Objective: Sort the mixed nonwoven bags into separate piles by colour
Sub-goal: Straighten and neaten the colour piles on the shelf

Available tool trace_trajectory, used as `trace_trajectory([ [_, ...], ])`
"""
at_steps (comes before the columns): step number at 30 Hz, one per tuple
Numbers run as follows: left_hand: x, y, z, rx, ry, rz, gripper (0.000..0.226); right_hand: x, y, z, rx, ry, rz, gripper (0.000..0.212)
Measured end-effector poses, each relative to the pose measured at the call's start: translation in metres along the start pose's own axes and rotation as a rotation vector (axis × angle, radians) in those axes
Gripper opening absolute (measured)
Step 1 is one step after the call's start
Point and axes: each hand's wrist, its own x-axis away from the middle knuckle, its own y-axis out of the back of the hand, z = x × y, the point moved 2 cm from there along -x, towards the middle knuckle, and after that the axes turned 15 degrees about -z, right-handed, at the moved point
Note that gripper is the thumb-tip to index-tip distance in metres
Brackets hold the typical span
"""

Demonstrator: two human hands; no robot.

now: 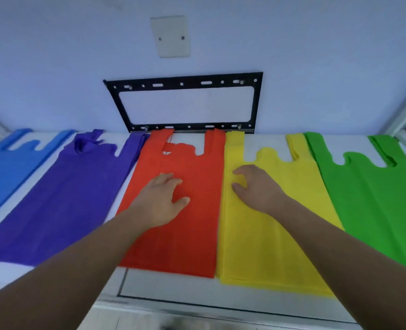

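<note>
The left hand [160,201] lay flat with fingers spread on the red bags [180,234], and the right hand [256,189] rested open on the yellow bags [268,246] beside it, neither gripping anything. Purple bags [61,206] and blue bags [4,172] lay left of the left hand, green bags [375,198] right of the right hand.

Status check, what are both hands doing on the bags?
Left hand flat on red pile, right hand on yellow pile. Neither gripping. Five colour piles apart. Nothing in the way.

A plain indoor room, prob. a home, is suggested: a black TV bracket [185,104] and blank cover plate [170,36] are fixed to the painted wall [316,55] above a white counter [173,285].
</note>
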Motion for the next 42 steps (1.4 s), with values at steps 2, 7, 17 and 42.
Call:
trace_trajectory([
  [2,0.013,-0.005,0.025,-0.070,0.003,0.004,0.071,-0.005,-0.013,0.018,-0.022,0.032,0.012,0.041],
  [7,0.020,-0.005,0.046,-0.103,-0.122,-0.082,0.069,-0.030,-0.042,0.057,0.006,0.063,-0.034,0.039],
  [17,-0.110,0.022,0.116,0.358,0.421,-0.031,0.069,-0.038,-0.124,0.105,0.158,0.028,-0.093,0.053],
  [42,-0.170,0.029,0.115,1.273,0.556,0.169,0.030,-0.034,-0.124,0.110,0.226,0.015,-0.145,0.049],
])
